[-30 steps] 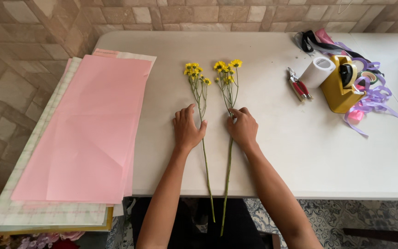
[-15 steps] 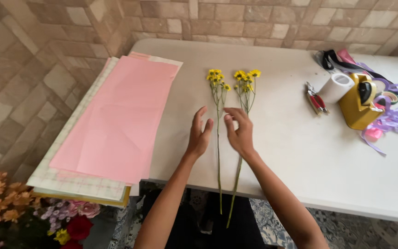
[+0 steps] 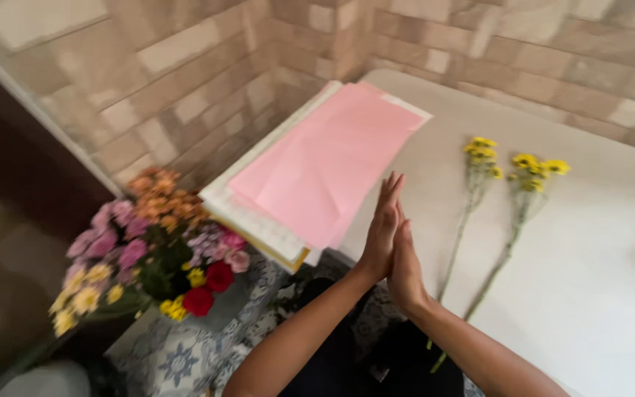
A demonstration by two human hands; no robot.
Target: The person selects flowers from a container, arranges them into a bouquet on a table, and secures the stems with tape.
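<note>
Both hands pressed flat together, palm to palm, fingers straight and pointing away toward the far side. Left hand [image 3: 381, 231] slightly ahead, right hand [image 3: 406, 266] tucked just behind it, neither gripping anything. Hovering over the near edge of the white table [image 3: 589, 287], right where the tabletop ends.

Just right of the hands, two long-stemmed yellow flower sprigs lying flat on the table, heads at the far end, stems running back toward the near edge. Left sprig [image 3: 472, 192] closest to the hands but not touching them, right sprig [image 3: 517, 209] a little further over, the pair nearly parallel and close together.

To the left, a sheet of pink wrapping paper [image 3: 328, 162] on top of a stack of pale white and cream sheets [image 3: 240, 213], hanging slightly off the table's left end.

Further left and lower down, off the table, a mixed bunch of flowers [image 3: 145, 254]: orange, pink, yellow, red. Patterned blue and white floor tiles [image 3: 185, 360] under them, tan stone-tile wall [image 3: 185, 73] behind. Small blurry metallic thing at the far right edge, can't tell what.
</note>
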